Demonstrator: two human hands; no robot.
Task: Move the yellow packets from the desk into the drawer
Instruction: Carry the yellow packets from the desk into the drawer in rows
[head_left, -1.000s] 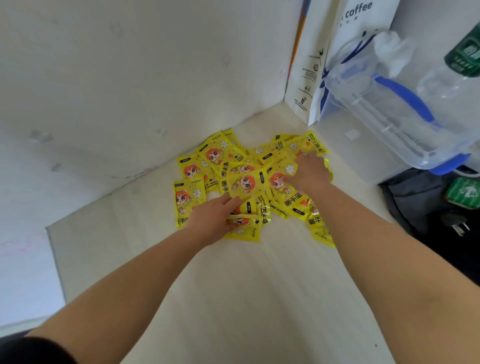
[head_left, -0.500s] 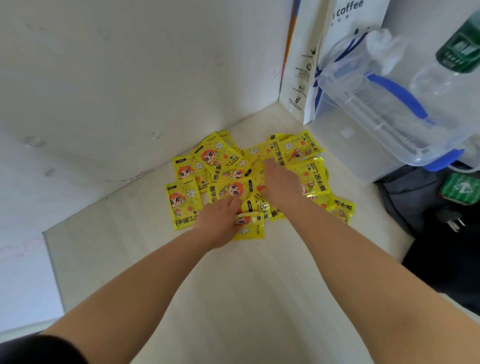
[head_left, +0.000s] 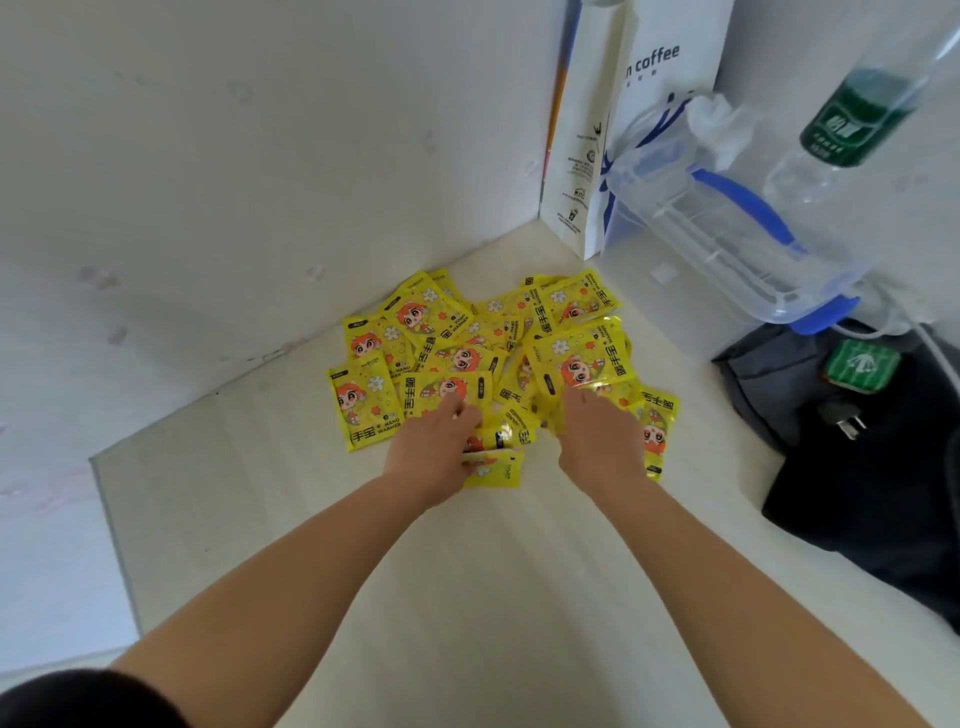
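Nearest the camera, short of the yellow packets (head_left: 462, 358), two bare forearms are reaching across a pale, wood-grained table (head_left: 483, 597). One left hand (head_left: 434, 449) is resting on the heap's near edge, its fingers (head_left: 457, 413) curling round a crumpled packet. One right hand (head_left: 597, 441) is lying on the heap's near right edge. Its fingers (head_left: 574, 402) are bending down among bunched packets with the tips hidden, so I cannot tell whether they are gripping.

All the packets are lying on the table in one overlapping heap. At least a dozen are showing, and the overlap is hiding the exact count. Each is a flat, glossy rectangle carrying a cartoon face with orange hair, a white flower and the words "HAND WARMER" beside Chinese characters.

Right of the heap, one dark fabric bag (head_left: 883, 493) is lying with one green patch (head_left: 862, 364) and one plug (head_left: 841, 423) on it. Beyond the heap to the right, one clear plastic box (head_left: 727, 249) with blue handles is standing. One clear bottle (head_left: 852, 119) with a dark green label is rising behind the box. One white paper bag (head_left: 649, 104) beside the box is showing the word "coffee".
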